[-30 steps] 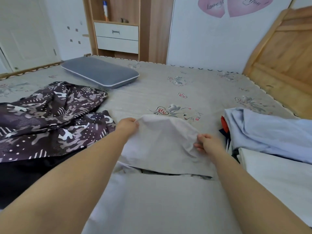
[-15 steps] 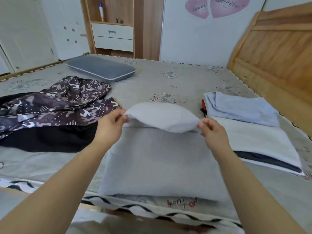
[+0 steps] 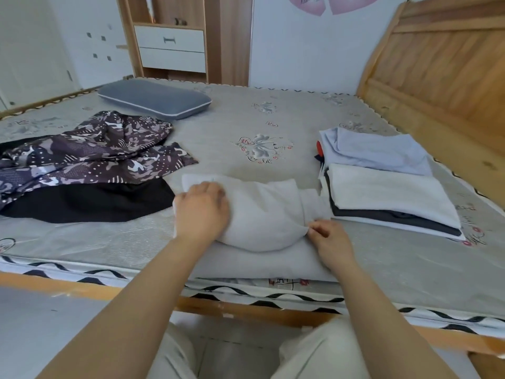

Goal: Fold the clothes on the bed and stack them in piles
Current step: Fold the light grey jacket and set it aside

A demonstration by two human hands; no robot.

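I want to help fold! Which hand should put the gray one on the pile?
Probably the right hand: it pinches the gray garment on the side nearest the folded pile.

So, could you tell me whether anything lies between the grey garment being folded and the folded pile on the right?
Nothing visible does. The grey garment lies right beside the pile, its far corner reaching the pile's near edge. The left hand presses it flat, and the right hand pinches its edge.
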